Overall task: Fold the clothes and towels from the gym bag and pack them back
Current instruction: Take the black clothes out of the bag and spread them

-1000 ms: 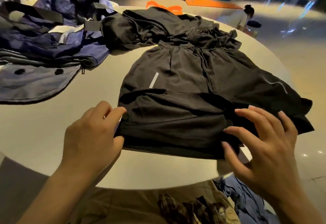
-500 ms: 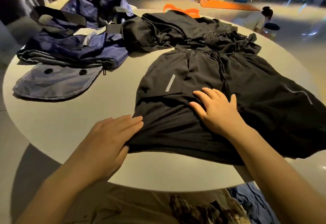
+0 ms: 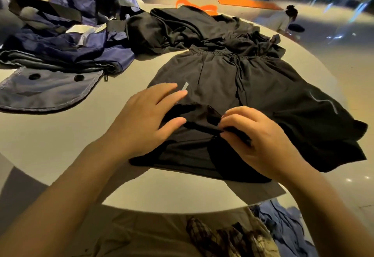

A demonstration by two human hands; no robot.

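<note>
On the round white worktop [image 3: 60, 135], black shorts [image 3: 232, 87] lie spread near the middle, the left hand [image 3: 149, 119] resting flat with straight fingers, the right hand [image 3: 255, 135] pinching a fold.

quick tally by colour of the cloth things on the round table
black: 2, the shorts under both hands and the crumpled garment behind them
navy: 1, the gym bag
orange: 1, a piece at the far edge, mostly hidden
total: 4
</note>
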